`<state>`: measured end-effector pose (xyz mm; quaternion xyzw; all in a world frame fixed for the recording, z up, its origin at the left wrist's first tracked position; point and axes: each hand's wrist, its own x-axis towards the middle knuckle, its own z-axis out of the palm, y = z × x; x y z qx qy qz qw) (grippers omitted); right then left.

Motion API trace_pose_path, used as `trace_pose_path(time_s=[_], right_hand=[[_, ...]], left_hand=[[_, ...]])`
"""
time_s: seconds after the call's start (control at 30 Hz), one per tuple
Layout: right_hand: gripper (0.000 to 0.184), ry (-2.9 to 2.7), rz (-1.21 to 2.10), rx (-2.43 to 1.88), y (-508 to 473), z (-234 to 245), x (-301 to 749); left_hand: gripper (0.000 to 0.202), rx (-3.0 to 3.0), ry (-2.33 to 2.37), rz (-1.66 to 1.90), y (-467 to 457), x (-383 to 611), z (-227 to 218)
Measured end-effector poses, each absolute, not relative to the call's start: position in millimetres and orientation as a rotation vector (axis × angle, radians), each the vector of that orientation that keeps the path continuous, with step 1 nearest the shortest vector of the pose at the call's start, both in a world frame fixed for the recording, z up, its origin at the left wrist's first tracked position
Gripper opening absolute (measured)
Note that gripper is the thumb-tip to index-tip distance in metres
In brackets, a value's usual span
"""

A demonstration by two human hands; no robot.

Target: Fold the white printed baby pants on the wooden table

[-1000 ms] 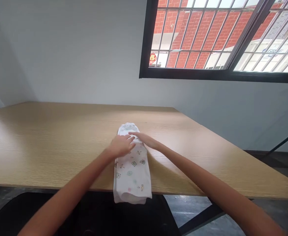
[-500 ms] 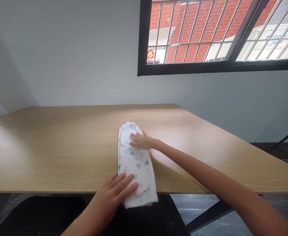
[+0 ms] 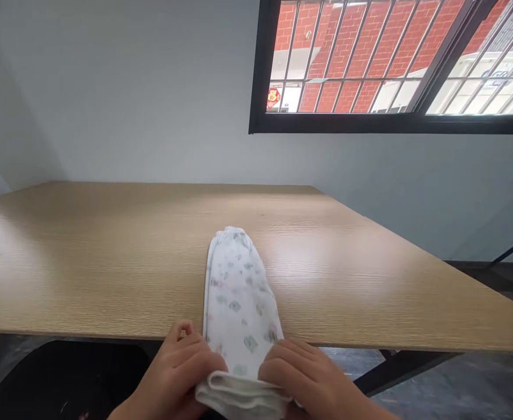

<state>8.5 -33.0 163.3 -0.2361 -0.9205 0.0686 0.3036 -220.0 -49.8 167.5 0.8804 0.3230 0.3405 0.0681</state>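
Note:
A small white garment (image 3: 237,291) with little printed figures lies folded into a narrow strip on the wooden table (image 3: 107,256), its near end hanging over the front edge. My left hand (image 3: 181,373) grips the left corner of that near end, fingers curled around the cloth. My right hand (image 3: 304,376) grips the right corner the same way. The gathered far end of the garment rests flat on the tabletop.
The table runs far to the left and right, with a grey wall behind it. A black-framed barred window (image 3: 370,64) shows a red brick building. A dark chair or seat (image 3: 76,379) sits below the front edge, and a black table leg (image 3: 396,367) at the right.
My right hand left the far end of the garment and came back to the near end. Both hands now clutch the hanging end, which has been pulled slightly toward me.

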Motion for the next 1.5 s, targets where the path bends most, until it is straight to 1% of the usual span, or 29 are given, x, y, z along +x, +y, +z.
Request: trace_pose_path(time_s=[0.07,0.13,0.2,0.27,0.3,0.37,0.43,0.5,0.57,0.63,0.73,0.8,0.9,0.97,1.03,1.1,1.17,1.2,1.27,1.3,1.33,1.4,1.43,1.5], right_hand=[[0.018,-2.368,0.317,-0.717,-20.3,184.2,7.9],[0.025,-2.339,0.408,-0.866,18.2,203.7,3.5],[0.019,-2.344,0.449,-1.014,74.1,215.2,-4.4],[0.021,-2.352,0.481,-1.178,128.4,214.5,-13.5],[0.026,-2.353,0.498,-1.285,149.1,209.7,-17.8],[0.040,-2.329,0.499,-1.397,171.2,193.8,-24.8],[0.054,-2.316,0.428,-1.364,171.2,175.8,-29.9],[0.061,-2.384,0.270,-1.247,162.5,162.8,-33.7],[0.059,-2.485,0.037,-1.195,160.4,158.0,-36.9],[0.052,-2.529,-0.131,-1.249,170.9,160.6,-40.1],[0.058,-2.439,-0.096,-1.447,195.7,171.5,-44.5],[0.056,-2.347,-0.154,-1.533,201.2,178.8,-46.4],[0.049,-2.376,-0.350,-1.386,178.1,183.2,-44.9],[0.047,-2.546,-0.229,-1.234,146.1,179.4,-37.9],[0.053,-2.709,0.023,-1.146,109.3,171.0,-24.8],[0.064,-2.785,0.223,-1.025,73.7,161.2,-6.8],[0.069,-2.773,0.336,-0.894,44.0,154.4,12.0],[0.066,-2.753,0.372,-0.832,32.4,153.1,20.3],[0.053,-2.702,0.463,-0.718,18.1,155.5,31.8],[0.046,-2.654,0.529,-0.692,16.2,158.9,34.5],[0.038,-2.586,0.605,-0.713,17.9,163.6,35.1],[0.023,-2.403,0.774,-0.872,31.6,174.1,31.1],[0.021,-2.301,0.862,-0.979,42.6,178.7,27.4],[0.029,-2.130,0.993,-1.176,67.7,184.0,19.4]], left_hand=[[0.010,2.503,1.166,0.997,-36.6,-220.2,182.0],[0.012,2.341,1.446,0.945,0.8,-219.0,194.3],[0.017,2.290,1.674,0.834,52.7,-216.3,198.9],[0.020,2.296,1.816,0.732,101.9,-212.9,193.4],[0.020,2.296,1.845,0.719,120.2,-211.2,187.6],[0.029,2.315,1.877,0.728,138.8,-207.9,173.4],[0.043,2.354,1.901,0.769,133.4,-204.7,160.8],[0.049,2.486,1.854,0.799,110.6,-201.6,152.5],[0.042,2.685,1.671,0.730,79.1,-199.8,147.6],[0.036,2.793,1.487,0.596,46.7,-201.1,144.0],[0.038,2.747,1.443,0.506,10.6,-209.4,141.2],[0.040,2.708,1.431,0.482,1.3,-217.0,143.3],[0.038,2.649,1.366,0.438,9.4,-226.3,152.3],[0.038,2.606,1.372,0.460,21.1,-230.0,157.7],[0.039,2.574,1.397,0.502,27.1,-232.2,158.3],[0.048,2.572,1.368,0.512,21.1,-233.9,152.6],[0.057,2.597,1.292,0.529,4.4,-235.3,144.5],[0.054,2.605,1.251,0.558,-5.4,-235.8,141.9],[0.035,2.573,1.177,0.627,-20.1,-235.7,144.4],[0.027,2.520,1.156,0.641,-22.5,-235.0,150.4],[0.023,2.446,1.154,0.639,-20.3,-233.9,159.1],[0.025,2.284,1.209,0.611,-2.7,-230.6,180.2],[0.029,2.215,1.269,0.611,11.2,-228.7,189.4],[0.037,2.154,1.415,0.650,42.3,-225.1,198.4]])
